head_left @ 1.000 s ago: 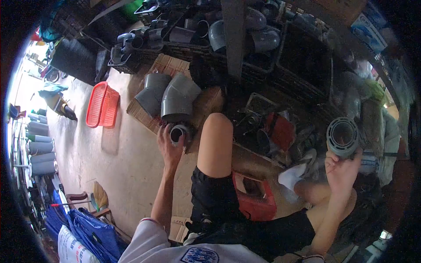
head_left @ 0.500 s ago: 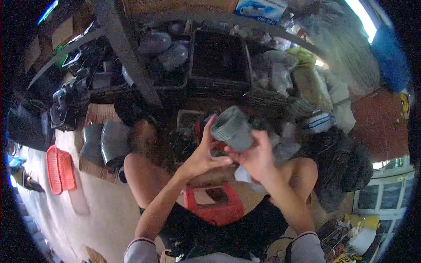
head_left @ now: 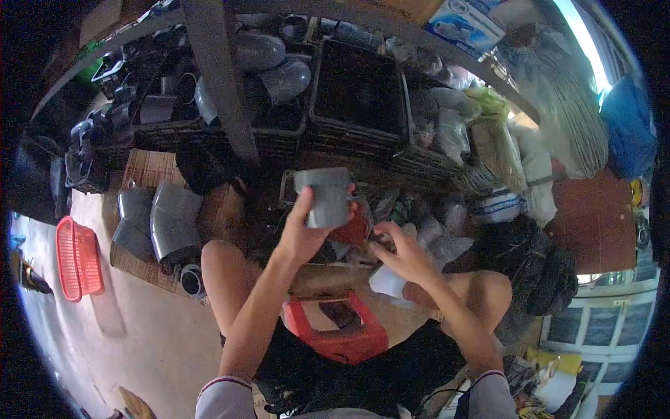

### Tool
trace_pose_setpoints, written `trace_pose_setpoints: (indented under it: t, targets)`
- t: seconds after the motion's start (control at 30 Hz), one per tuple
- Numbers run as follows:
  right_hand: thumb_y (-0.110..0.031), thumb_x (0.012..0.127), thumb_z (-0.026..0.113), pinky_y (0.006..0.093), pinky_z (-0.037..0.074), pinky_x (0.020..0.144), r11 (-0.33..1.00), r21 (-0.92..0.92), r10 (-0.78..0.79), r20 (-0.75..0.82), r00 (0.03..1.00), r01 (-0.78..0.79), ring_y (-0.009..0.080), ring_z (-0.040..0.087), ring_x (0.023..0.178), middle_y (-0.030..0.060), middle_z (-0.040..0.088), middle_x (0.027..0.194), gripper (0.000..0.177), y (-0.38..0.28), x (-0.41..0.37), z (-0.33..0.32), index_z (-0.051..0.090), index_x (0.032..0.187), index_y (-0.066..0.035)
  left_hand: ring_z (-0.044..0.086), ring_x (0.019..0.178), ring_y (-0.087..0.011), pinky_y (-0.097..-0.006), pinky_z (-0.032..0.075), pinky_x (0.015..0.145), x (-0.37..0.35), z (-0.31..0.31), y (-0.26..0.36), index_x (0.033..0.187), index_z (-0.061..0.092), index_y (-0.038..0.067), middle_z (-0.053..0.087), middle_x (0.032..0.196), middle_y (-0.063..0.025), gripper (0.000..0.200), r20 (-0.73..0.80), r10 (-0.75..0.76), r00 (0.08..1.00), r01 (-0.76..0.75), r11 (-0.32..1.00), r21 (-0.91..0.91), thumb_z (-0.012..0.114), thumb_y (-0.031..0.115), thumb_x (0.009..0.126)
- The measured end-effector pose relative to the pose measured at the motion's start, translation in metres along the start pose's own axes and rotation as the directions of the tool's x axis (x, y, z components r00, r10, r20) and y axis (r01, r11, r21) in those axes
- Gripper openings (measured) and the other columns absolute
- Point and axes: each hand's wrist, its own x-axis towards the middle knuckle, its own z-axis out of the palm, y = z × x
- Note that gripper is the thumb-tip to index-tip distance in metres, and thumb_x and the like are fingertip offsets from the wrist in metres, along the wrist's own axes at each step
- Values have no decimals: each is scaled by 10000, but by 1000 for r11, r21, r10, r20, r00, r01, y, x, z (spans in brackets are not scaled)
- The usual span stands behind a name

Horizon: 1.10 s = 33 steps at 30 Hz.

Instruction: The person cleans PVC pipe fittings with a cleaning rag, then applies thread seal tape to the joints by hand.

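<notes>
A grey plastic pipe fitting (head_left: 326,198) is held up in front of my knees by my left hand (head_left: 301,234), its thumb on the near side and fingertips showing at the right edge. My right hand (head_left: 403,253) is apart from the fitting, lower and to the right, with fingers bent; whether anything small lies between them is too blurred to tell. Behind and between the hands is a red object (head_left: 351,227), partly covered. A red plastic stool (head_left: 340,343) stands between my legs.
Grey pipe elbows (head_left: 174,220) lie on cardboard at the left, near a red basket (head_left: 78,258). Stacked black crates (head_left: 359,87) stand ahead, beside plastic bags (head_left: 452,133). A slanted grey beam (head_left: 220,77) crosses the upper left. Black bags (head_left: 537,265) lie at the right.
The fitting has moved left and turned, and is now in my left hand. My right hand has let go of it and lowered. The view has shifted slightly.
</notes>
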Motion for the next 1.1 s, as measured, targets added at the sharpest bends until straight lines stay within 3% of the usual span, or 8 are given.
trace_pose_setpoints:
  t: [0.07,0.27,0.37,0.67,0.8,0.9,1.0,1.1]
  targets:
    - [-305,885,671,451,482,897,902,-410,-162,-38,986,133,375,605,1027,167,587,1169,443,37,9,11,516,1220,-61,603,1077,-296,-447,485,964,4,-9,18,1384,409,18,569,1275,-177,712,-74,38,997,-47,992,-120,466,578,948]
    - [-368,884,627,476,454,927,932,-347,-119,-24,993,103,373,538,1113,161,585,1163,452,64,64,58,539,1208,-65,586,1056,-287,-425,506,926,10,-22,59,1290,486,36,598,1160,-163,598,-363,243,899,-344,907,-244,534,523,946]
    - [-400,887,606,476,452,925,847,-453,-326,-25,945,280,353,527,1110,142,582,1143,441,58,83,96,572,1171,-65,588,1041,-268,-421,507,922,7,-28,66,1262,511,56,603,1138,-153,562,-319,243,916,-346,881,-323,534,522,948]
    - [-322,873,652,452,454,905,797,-572,-328,-137,935,196,331,563,1015,107,594,1042,368,32,79,117,617,1096,-32,592,1035,-266,-414,510,924,6,-35,70,1239,527,63,610,1141,-135,549,-368,226,902,-344,891,-295,543,524,943]
    - [-378,913,600,443,476,860,926,-376,-88,-108,990,41,360,577,996,129,605,1091,410,76,101,107,605,1111,-19,574,1062,-289,-449,502,928,8,-43,67,1271,509,76,594,1169,-161,528,-297,225,928,-323,884,-338,554,491,947]
    - [-365,945,588,417,472,850,969,98,243,-247,938,-225,311,599,978,87,640,1079,391,84,102,68,591,1136,-23,606,1024,-280,-429,509,942,9,-29,65,1260,506,60,604,1155,-142,570,-357,229,906,-327,913,-244,558,526,935]
    - [-366,968,578,371,470,838,569,816,403,-169,899,-102,175,605,1000,25,651,1132,369,46,83,2,584,1168,-55,604,1040,-277,-438,507,946,9,-33,56,1273,502,70,600,1153,-140,566,-313,170,934,-232,957,-173,566,518,934]
    - [-292,979,568,330,494,858,515,856,275,-210,938,40,148,610,1051,31,656,1134,276,-2,58,-80,608,1145,-76,578,1088,-296,-462,504,931,8,-33,42,1341,443,93,566,1215,-128,550,-249,155,956,-151,988,34,602,422,929]
